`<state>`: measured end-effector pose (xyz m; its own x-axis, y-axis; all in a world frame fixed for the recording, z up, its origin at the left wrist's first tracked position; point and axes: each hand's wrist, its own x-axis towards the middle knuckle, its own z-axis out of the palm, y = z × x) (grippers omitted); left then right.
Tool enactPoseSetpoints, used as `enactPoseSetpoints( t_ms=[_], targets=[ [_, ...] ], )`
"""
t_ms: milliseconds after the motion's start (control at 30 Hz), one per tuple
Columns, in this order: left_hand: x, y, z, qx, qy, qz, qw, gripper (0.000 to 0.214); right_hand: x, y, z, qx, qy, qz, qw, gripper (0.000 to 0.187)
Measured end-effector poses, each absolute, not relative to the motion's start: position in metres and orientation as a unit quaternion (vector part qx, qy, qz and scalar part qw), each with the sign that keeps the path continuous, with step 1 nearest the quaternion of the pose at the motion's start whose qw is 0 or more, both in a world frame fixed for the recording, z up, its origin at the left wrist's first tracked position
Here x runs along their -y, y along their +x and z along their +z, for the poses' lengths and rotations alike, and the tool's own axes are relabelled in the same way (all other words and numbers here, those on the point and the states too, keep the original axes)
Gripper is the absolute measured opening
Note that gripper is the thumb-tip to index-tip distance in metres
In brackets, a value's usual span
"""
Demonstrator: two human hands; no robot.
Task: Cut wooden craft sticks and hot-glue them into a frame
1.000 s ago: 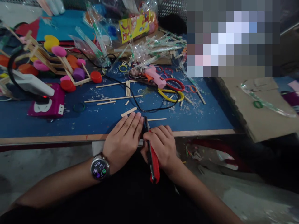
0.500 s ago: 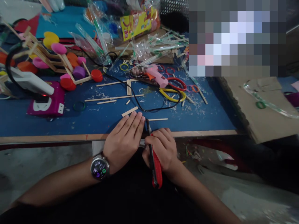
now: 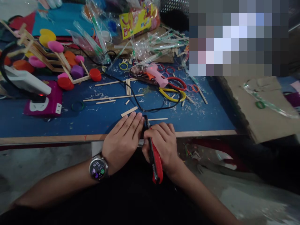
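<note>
My left hand [image 3: 124, 129] lies flat near the table's front edge, fingers straight and close together. A short, wide wooden stick [image 3: 129, 111] rests just past its fingertips. My right hand [image 3: 161, 142] is wrapped round a utility knife [image 3: 156, 165] with a red and black handle, its dark front end pointing away from me beside my left index finger. From beside the knife's tip a thin wooden stick [image 3: 158, 119] extends to the right; its other end is hidden by the knife and my left hand.
A pink glue gun [image 3: 157, 75] with a black cord lies beyond my hands, near yellow and red rings. Thin sticks [image 3: 112, 98] lie on the blue table. At left stand a purple socket box [image 3: 53, 100] and a stick frame with coloured caps [image 3: 77, 72]. Cardboard [image 3: 264, 118] is at right.
The knife has tilted a little and its front end has shifted slightly away from me. My left hand stays flat in the same place. The whole view has drifted slightly.
</note>
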<state>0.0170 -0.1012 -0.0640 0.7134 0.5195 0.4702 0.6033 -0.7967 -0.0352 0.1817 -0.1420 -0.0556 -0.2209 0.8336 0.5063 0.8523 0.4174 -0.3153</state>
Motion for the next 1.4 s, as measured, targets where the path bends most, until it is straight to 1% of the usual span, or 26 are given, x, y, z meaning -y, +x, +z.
enactPoseSetpoints(
  t_ms=[300, 700, 1000, 1400],
  targets=[
    [0.102, 0.019, -0.061, 0.305, -0.921, -0.219, 0.102, 0.040, 0.148, 0.182, -0.065, 0.788, -0.517, -0.052, 0.330, 0.013],
    [0.103, 0.017, -0.061, 0.309, -0.924, -0.216, 0.064, 0.041, 0.148, 0.183, -0.068, 0.786, -0.502, -0.043, 0.358, 0.014],
    [0.102, 0.018, -0.059, 0.307, -0.923, -0.211, 0.093, 0.041, 0.148, 0.184, -0.069, 0.789, -0.489, -0.048, 0.368, 0.015],
    [0.103, 0.019, -0.059, 0.312, -0.923, -0.211, 0.079, 0.041, 0.148, 0.184, -0.072, 0.783, -0.477, -0.043, 0.398, 0.013]
  ],
)
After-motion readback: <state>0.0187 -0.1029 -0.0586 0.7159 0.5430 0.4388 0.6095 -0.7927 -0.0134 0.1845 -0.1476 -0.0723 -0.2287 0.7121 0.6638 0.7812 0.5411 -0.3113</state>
